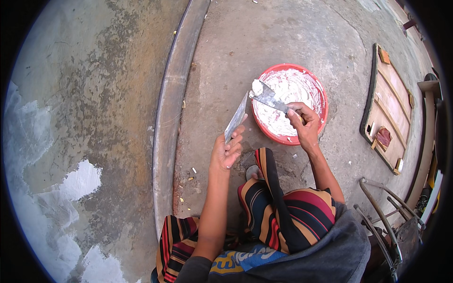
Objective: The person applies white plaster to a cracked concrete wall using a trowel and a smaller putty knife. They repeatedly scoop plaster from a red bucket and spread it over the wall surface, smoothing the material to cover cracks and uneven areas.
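My right hand [304,123] is closed round the handle of a putty knife [272,97], held over the left side of a red basin. A lump of white putty [257,87] sits at the blade's tip. In my left hand [227,148] I grip a flat metal spreader plate [236,120], tilted nearly on edge, its upper end close to the knife's tip. The red basin [323,101] stands on the ground just beyond my knees, its inside smeared with white putty. My fingers hide most of the knife's handle.
On the left a worn wall [108,94] carries white patches [80,181], with a raised ledge [171,94] along its foot. A wooden framed panel [389,111] lies on the right. Nearer on that side stands a metal-legged chair [384,217]. Small debris dots the concrete floor.
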A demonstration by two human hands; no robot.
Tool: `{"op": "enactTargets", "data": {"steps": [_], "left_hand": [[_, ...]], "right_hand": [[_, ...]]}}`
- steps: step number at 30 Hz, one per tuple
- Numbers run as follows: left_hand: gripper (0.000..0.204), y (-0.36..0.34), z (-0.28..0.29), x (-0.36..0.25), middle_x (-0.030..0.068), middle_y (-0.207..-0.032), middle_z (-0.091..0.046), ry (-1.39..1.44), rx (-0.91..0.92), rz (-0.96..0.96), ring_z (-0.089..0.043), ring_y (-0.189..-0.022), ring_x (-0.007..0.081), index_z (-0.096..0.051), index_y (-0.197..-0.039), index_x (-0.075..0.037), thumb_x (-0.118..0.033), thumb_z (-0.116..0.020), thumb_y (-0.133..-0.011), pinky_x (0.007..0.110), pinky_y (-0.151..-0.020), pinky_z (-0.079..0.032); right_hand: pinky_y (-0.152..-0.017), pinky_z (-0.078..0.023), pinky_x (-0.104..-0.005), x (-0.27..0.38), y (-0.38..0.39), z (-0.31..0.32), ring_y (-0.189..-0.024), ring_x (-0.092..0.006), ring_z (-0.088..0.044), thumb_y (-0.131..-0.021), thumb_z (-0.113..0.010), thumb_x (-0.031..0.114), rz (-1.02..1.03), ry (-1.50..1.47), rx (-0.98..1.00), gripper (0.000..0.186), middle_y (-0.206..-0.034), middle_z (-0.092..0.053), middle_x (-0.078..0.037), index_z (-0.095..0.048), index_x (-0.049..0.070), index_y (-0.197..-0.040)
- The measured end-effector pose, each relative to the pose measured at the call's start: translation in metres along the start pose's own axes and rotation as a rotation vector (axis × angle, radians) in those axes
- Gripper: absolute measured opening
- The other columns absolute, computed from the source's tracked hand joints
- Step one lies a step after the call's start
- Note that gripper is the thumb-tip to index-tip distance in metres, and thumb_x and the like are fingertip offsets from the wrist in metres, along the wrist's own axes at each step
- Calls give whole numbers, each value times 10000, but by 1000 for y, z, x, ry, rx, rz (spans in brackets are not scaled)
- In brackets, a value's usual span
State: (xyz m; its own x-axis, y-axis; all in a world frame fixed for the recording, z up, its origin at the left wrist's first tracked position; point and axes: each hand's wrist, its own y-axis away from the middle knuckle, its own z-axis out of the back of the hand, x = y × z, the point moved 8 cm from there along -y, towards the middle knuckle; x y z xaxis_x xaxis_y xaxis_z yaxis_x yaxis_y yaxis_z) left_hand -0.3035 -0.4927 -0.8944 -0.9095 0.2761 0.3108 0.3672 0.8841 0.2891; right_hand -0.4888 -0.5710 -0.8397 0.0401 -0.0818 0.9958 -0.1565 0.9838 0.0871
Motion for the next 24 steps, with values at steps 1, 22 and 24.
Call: {"op": "enactTargets", "data": {"steps": [1,22,24], "left_hand": [[563,1,4,-8,85,-820,-401,-73,-35,-56,-372,-460,57,-142,-1425,113,13,-397,-934,176,-317,-315],[677,10,-21,14,124,-822,-401,353,35,163,-429,-461,140,15,-1475,32,-6,-413,-953,245,-339,-335],[692,10,-22,15,123,-823,-404,343,31,166,-431,-461,140,16,-1477,30,0,-427,-947,247,-337,-337]], "right_hand": [[-763,-448,-242,5,1,-5,-833,-84,-576,-902,-638,91,3,2,33,145,-883,-650,-30,-650,-18,-997],[-666,-469,-233,-21,-24,7,-752,-79,-585,-881,-671,114,46,105,75,139,-844,-666,-36,-681,2,-963],[-671,-470,-235,-23,-24,5,-752,-82,-587,-880,-675,119,29,128,90,147,-852,-669,-39,-680,4,-971]]}}
